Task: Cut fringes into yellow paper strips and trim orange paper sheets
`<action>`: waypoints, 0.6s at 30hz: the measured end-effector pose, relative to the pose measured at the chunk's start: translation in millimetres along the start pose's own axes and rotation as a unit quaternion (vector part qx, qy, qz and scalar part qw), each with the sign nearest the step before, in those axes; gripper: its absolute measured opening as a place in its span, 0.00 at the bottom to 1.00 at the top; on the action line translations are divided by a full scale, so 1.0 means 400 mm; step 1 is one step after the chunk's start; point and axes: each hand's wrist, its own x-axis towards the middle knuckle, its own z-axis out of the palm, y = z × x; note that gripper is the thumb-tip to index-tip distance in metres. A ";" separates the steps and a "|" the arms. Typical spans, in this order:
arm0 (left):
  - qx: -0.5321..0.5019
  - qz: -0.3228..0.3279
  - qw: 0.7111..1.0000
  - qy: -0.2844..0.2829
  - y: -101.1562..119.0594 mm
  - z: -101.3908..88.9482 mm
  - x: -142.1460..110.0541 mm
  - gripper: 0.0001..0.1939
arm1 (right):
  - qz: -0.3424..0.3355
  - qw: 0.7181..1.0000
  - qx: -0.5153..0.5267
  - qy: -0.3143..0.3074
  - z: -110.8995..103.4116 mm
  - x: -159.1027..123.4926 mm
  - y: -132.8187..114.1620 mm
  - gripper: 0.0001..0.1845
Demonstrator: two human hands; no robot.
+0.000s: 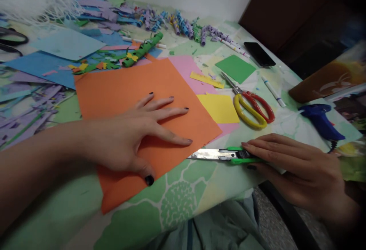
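My left hand [143,132] lies flat with spread fingers on a sheet of orange paper [120,93]. My right hand [297,170] grips a green utility knife [228,154] with its long blade out. The blade's tip meets the lower right edge of the orange sheet and seems to pass under it; the very tip is hidden. Beyond the sheet's right side lie a yellow paper square [220,109] and scissors [246,105] with one yellow and one red handle. Pink paper [183,67] shows partly from beneath the orange sheet.
Paper scraps [31,109] pile up at the left, near blue sheets [40,67]. Curled paper tubes [180,25] line the back. At the right are a green square [236,68], a phone [259,54], a marker [273,91] and a blue glue gun [321,122].
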 end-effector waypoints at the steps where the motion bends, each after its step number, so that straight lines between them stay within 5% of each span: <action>1: 0.000 0.002 1.000 0.003 0.000 0.000 0.000 0.37 | 0.002 1.000 0.003 0.000 0.001 -0.001 -0.001 0.22; 18: -0.009 0.017 1.000 0.013 -0.004 0.007 -0.003 0.38 | 0.009 1.000 -0.010 0.001 0.001 -0.011 -0.016 0.21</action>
